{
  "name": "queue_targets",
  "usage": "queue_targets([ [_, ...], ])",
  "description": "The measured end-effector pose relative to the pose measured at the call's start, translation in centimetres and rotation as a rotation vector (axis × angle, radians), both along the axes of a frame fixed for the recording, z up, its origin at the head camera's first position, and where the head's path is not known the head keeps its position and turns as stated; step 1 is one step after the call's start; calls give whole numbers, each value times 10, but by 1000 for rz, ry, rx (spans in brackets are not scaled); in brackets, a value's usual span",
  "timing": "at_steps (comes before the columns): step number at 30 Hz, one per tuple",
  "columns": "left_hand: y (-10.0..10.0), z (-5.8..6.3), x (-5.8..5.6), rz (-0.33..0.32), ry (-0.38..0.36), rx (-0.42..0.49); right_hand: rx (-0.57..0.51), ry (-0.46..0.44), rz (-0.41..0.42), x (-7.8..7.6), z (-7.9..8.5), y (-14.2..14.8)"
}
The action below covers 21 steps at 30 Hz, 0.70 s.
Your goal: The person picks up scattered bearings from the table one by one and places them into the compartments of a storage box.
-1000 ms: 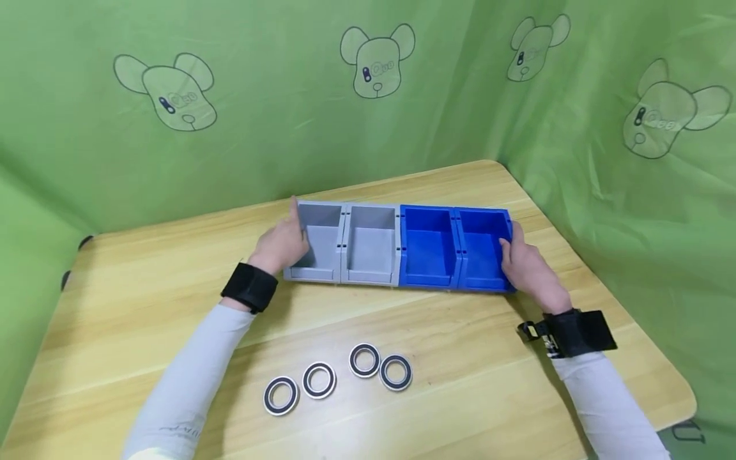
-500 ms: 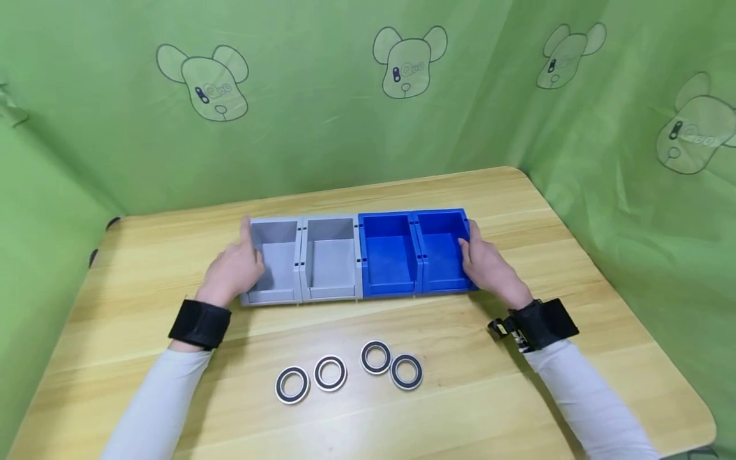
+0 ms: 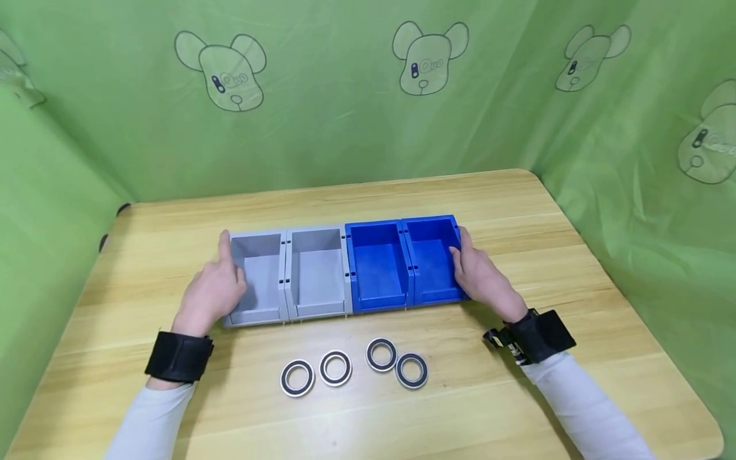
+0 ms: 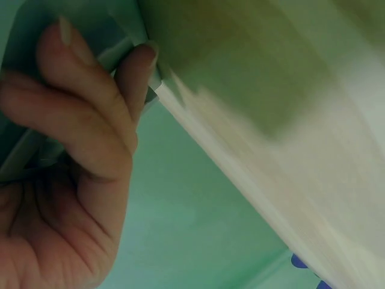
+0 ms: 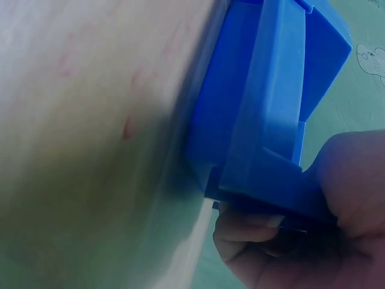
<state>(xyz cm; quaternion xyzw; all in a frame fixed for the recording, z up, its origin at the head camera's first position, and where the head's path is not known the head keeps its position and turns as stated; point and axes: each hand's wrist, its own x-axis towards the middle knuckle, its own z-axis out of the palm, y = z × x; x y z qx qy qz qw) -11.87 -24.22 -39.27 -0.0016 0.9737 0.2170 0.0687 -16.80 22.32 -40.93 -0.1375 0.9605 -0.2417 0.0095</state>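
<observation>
Two grey bins [image 3: 318, 275] and two blue bins [image 3: 378, 262] stand joined side by side in one row, all with bare insides. At the row's left end my left hand [image 3: 211, 287] grips the outer wall of the end grey bin [image 3: 260, 275], the index finger stretched along its side. My right hand [image 3: 485, 275] holds the outer wall of the end blue bin [image 3: 434, 259], thumb over the rim. In the right wrist view the fingers [image 5: 243, 232] curl under that blue bin [image 5: 264, 120].
Several ring-shaped bearings [image 3: 297, 378] with black seals lie on the wooden table [image 3: 489, 396] in front of the bins; two of them are close together. A green curtain [image 3: 333, 147] stands behind the table and along both sides.
Both hands have moved the joined row of bins left and toward the person, nearer the bearings. The head view has shifted as well. Both grips stay the same.
</observation>
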Motion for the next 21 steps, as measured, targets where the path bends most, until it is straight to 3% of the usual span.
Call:
queue_targets([
  [7,0,0,4,17,20,0,-16,-53,-6,0,1,2],
  [11,0,0,4,17,20,0,34,-93,-57,5,9,3],
  [13,1,1,4,13,19,1,74,-40,-89,9,13,4],
  [17,1,2,3,2,12,3,104,156,-130,21,24,1],
  [21,1,1,3,1,8,-4,58,315,-89,38,37,-4],
])
